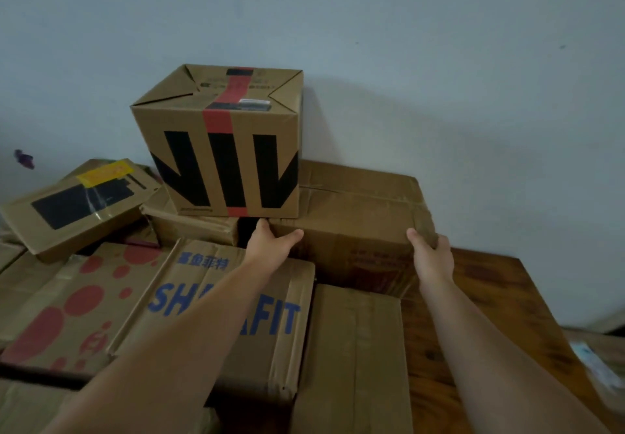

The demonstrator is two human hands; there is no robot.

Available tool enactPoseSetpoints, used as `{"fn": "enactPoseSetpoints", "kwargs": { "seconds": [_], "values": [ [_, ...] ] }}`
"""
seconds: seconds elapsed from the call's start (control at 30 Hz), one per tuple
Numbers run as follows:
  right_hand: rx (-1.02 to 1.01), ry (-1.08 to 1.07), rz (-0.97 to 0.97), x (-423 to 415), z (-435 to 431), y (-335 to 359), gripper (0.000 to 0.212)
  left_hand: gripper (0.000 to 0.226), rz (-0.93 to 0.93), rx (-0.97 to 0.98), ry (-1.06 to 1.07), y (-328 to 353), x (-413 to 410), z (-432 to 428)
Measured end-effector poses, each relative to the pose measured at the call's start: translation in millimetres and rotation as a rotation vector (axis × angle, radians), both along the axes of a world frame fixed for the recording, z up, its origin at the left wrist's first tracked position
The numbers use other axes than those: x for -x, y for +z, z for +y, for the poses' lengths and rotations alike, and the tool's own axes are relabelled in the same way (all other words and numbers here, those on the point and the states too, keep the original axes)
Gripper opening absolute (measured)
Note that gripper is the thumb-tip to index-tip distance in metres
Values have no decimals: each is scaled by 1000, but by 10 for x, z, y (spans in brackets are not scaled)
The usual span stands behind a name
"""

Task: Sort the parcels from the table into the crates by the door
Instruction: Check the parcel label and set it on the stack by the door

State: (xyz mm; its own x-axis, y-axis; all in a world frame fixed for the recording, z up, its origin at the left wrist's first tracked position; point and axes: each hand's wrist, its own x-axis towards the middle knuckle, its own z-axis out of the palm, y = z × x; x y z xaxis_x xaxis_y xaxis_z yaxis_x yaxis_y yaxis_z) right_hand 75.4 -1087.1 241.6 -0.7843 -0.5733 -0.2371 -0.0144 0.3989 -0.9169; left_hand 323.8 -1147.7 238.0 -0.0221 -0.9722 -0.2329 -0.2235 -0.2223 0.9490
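Observation:
A wide plain brown parcel (358, 217) lies against the wall at the back of the wooden table (480, 298). My left hand (270, 241) grips its near left corner, fingers tucked round the left end. My right hand (431, 254) grips its near right corner, fingers curled round the right end. On the left part of this parcel stands a taller box with black marks and red tape (226, 149). Part of the held parcel's front is hidden by nearer boxes.
In front lie a box with blue lettering (220, 301), a box with red dots (67, 301) and a plain box (355, 359). A tilted box with a yellow label (77, 203) leans at left. Bare wooden tabletop shows at right; a pale wall stands behind.

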Motion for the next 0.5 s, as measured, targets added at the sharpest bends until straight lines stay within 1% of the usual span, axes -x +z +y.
{"fn": "enactPoseSetpoints", "kwargs": {
  "seconds": [0.27,0.4,0.5],
  "values": [
    [85,-8,-6,421,274,22,66,38,53,37,-92,39,334,107],
    [83,-14,2,656,459,62,63,40,132,6,-139,82,569,217],
    [124,-21,10,811,585,125,64,37,173,34,-146,164,759,269]
  ]
}}
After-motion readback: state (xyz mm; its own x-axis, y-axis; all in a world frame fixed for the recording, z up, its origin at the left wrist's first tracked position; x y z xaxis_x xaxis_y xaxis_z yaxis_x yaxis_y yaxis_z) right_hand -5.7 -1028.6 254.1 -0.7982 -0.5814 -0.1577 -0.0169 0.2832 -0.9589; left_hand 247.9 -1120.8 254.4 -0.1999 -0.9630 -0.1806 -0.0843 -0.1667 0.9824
